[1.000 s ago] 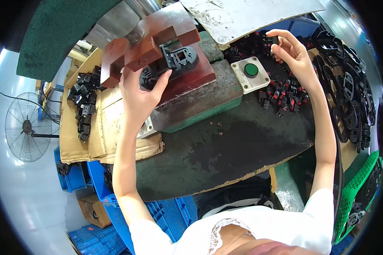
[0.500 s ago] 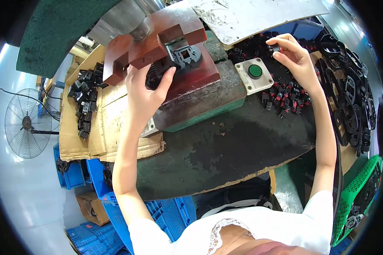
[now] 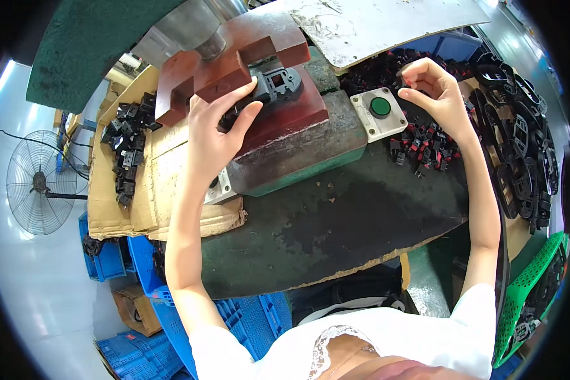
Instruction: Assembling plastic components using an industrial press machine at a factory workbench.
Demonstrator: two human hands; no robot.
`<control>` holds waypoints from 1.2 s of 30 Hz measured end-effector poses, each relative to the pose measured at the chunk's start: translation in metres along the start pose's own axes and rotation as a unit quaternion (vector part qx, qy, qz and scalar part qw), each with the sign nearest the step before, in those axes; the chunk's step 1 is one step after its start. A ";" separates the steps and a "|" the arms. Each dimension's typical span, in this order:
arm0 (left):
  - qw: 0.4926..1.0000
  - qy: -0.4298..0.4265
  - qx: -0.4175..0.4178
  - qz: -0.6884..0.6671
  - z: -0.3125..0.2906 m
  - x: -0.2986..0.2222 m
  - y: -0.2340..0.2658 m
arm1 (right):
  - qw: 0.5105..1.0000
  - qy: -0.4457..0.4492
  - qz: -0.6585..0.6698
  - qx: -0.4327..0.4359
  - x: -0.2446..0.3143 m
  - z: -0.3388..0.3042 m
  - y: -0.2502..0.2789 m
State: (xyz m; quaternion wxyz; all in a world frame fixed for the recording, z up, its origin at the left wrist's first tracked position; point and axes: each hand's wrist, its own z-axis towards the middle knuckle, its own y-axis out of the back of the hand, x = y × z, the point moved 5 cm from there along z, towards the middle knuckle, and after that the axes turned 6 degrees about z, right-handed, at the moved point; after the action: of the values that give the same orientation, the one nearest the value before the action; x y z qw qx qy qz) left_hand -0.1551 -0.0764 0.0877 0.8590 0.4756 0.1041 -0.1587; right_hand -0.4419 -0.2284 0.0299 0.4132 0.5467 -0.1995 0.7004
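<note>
My left hand (image 3: 216, 130) reaches in from the left of a dark red press block, its thumb and index finger on either side of a black plastic part (image 3: 267, 94). That part lies on the lower red block (image 3: 307, 114), its rounded, slotted end showing beyond my fingertips. Above it sits the stepped red upper block (image 3: 228, 69) under a metal ram (image 3: 210, 45). My right hand (image 3: 438, 95) is raised over a pile of small black-and-red pieces (image 3: 427, 142). Its fingers are curled in a pinch around a small black piece (image 3: 403, 82), mostly hidden.
A green push button (image 3: 380, 107) on a white box stands right of the press; another white box (image 3: 220, 190) is beneath my left wrist. Black parts (image 3: 130, 145) lie on cardboard at left. Black frames (image 3: 519, 133) are heaped at right, above a green basket (image 3: 519, 297).
My left index finger has straightened forward along the black part, and the wrist has shifted slightly. The fingers of my right hand have curled further, turning the small piece mostly out of sight.
</note>
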 end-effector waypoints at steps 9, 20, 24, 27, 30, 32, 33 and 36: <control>0.998 0.027 0.041 -0.039 -0.010 -0.002 0.000 | 0.997 0.071 0.014 0.016 0.018 0.000 -0.014; 0.998 0.054 0.016 0.023 -0.092 0.008 0.035 | 0.984 0.168 -0.034 0.040 0.053 0.016 -0.074; 0.994 0.095 0.010 0.044 -0.107 0.021 0.029 | 0.982 0.184 -0.014 0.047 0.053 0.043 -0.100; 0.995 0.047 -0.057 0.065 -0.111 0.022 0.032 | 0.987 0.150 -0.028 0.046 0.054 0.058 -0.117; 0.996 0.062 -0.061 0.029 -0.116 0.022 0.034 | 0.985 0.141 -0.042 0.090 0.050 0.071 -0.129; 0.996 0.044 -0.072 0.018 -0.121 0.027 0.036 | 0.985 0.113 -0.088 0.096 0.055 0.075 -0.136; 0.996 0.038 -0.073 0.021 -0.121 0.028 0.034 | 0.979 0.131 -0.117 0.100 0.053 0.078 -0.130; 0.996 0.035 -0.076 0.028 -0.118 0.026 0.031 | 0.971 0.163 -0.137 0.111 0.058 0.077 -0.122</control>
State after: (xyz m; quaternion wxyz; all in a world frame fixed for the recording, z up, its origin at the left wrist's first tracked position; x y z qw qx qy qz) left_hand -0.1230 0.0347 0.0411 0.8926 0.4166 0.1330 -0.1094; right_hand -0.3022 -0.1927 0.0878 0.4687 0.4898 0.0261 0.7347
